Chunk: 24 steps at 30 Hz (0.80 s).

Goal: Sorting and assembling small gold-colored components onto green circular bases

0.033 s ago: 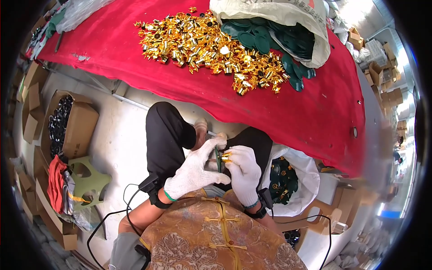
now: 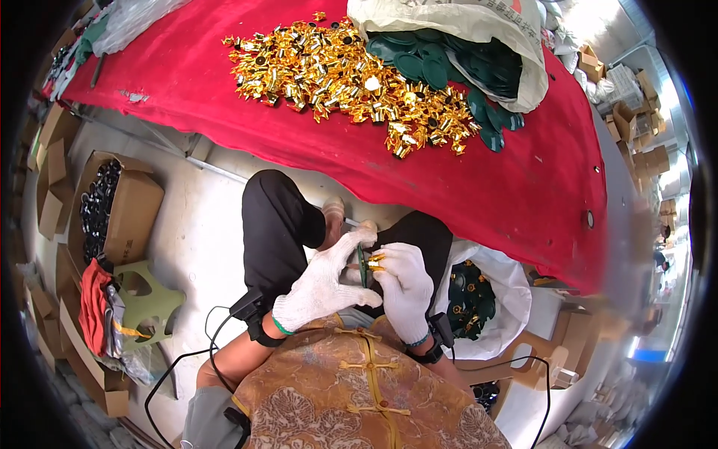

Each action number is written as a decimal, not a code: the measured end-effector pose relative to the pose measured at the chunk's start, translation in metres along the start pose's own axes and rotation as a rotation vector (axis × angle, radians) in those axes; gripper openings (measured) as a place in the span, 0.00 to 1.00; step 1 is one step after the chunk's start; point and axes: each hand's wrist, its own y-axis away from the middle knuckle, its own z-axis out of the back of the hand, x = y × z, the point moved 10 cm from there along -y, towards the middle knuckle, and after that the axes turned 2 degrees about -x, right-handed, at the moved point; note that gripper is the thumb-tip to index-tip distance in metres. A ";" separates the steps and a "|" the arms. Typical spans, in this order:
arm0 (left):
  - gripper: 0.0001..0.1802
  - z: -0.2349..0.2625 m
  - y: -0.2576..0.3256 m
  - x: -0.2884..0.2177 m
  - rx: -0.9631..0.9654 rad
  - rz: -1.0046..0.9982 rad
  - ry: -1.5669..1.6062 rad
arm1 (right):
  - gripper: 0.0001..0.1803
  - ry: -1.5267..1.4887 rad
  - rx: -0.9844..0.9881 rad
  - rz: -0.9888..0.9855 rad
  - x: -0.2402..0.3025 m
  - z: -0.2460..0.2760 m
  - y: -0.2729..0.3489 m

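Observation:
In a white knitted glove, my left hand [image 2: 323, 283] grips a dark green disc [image 2: 363, 268] by its rim, thumb below and fingers above. The disc is turned nearly edge-on. From the right, my right hand [image 2: 405, 288], gloved too, pinches a small shiny gold piece [image 2: 375, 261] against or very close to the disc's face. Whether the two are joined cannot be made out. Both hands are over my lap. To their right, an open white sack [image 2: 511, 299] contains green discs with gold pieces on them [image 2: 470, 303].
A red-covered table [image 2: 299, 138] lies ahead, bearing a heap of gold pieces [image 2: 321, 71] and a sack [image 2: 535, 56] spilling green discs [image 2: 430, 63]. At left are a carton [image 2: 138, 213] of black parts and a green plastic stool [image 2: 153, 299]. Black cables [image 2: 168, 367] run by both arms.

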 end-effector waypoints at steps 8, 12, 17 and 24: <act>0.50 -0.015 0.000 -0.019 0.100 -0.356 -0.484 | 0.09 -0.182 0.274 -0.601 -0.056 -0.016 0.024; 0.49 -0.017 0.001 -0.015 0.123 -0.272 -0.495 | 0.09 -0.321 0.321 -0.659 -0.067 -0.019 0.030; 0.48 -0.004 -0.001 0.023 0.117 0.021 0.117 | 0.23 0.187 0.261 -0.184 -0.007 0.012 -0.009; 0.51 -0.014 0.000 0.005 0.126 -0.104 -0.060 | 0.16 0.253 0.310 0.087 0.007 -0.008 0.007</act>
